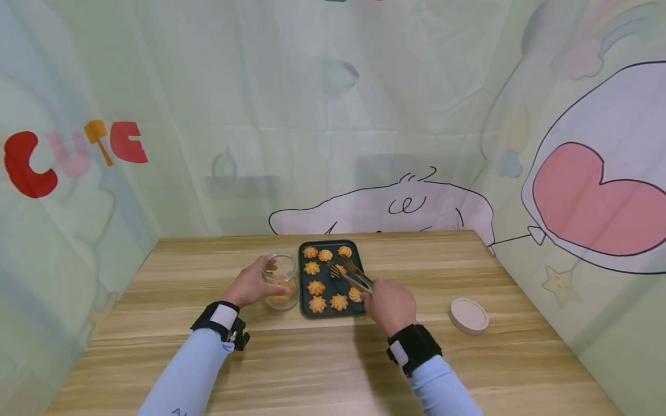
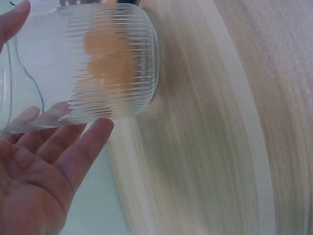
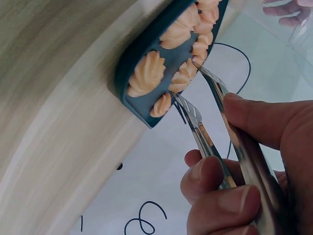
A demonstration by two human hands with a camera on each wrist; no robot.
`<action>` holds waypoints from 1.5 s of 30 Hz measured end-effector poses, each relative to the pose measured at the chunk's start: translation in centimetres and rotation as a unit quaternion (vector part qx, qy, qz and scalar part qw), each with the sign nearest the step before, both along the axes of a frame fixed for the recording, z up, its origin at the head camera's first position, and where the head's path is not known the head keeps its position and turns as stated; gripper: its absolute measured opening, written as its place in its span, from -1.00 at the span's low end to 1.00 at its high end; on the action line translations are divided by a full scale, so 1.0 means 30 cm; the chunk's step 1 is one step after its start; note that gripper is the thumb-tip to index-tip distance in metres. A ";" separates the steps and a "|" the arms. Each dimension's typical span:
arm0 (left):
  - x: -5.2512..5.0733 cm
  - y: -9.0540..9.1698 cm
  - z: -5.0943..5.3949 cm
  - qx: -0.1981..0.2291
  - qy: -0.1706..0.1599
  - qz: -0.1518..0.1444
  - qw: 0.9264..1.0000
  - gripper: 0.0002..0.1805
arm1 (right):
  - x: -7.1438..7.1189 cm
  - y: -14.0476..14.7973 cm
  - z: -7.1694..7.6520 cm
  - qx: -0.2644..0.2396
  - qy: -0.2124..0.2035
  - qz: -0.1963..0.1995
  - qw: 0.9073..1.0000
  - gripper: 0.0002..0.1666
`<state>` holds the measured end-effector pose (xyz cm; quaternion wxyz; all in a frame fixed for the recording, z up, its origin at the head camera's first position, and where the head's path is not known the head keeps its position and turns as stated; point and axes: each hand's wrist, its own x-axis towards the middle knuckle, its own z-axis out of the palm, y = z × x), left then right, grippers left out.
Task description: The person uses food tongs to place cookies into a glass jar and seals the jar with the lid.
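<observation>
My left hand (image 1: 253, 284) grips a clear glass jar (image 1: 282, 273), fingers and thumb around its sides. The jar has no lid on, and orange-yellow cookies (image 2: 108, 56) lie at its ribbed bottom in the left wrist view. A dark tray (image 1: 326, 278) with several piped, swirl-shaped cookies stands right beside the jar. Over its right side my right hand (image 1: 391, 303) holds metal tongs (image 3: 239, 142) with fork-like tips. The tips are apart, on either side of a cookie (image 3: 184, 76) in the tray; whether they touch it I cannot tell.
A round pale lid (image 1: 469, 316) lies on the wooden table (image 1: 291, 370) to the right of my right hand. Behind the table and at both sides hangs a printed cloth (image 1: 291, 115) with cartoon drawings.
</observation>
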<state>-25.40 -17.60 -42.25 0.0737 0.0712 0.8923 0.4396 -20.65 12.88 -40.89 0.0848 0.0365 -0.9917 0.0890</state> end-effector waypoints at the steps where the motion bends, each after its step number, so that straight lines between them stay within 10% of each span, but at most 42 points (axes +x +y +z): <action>1: -0.001 0.000 0.000 0.001 0.000 0.000 1.000 -0.07 | 0.000 0.000 0.004 0.000 0.000 0.000 1.000 -0.58; 45: -0.006 0.002 -0.008 -0.003 0.004 0.002 1.000 -0.10 | 0.120 -0.135 0.245 -0.010 0.119 0.090 0.989 -0.49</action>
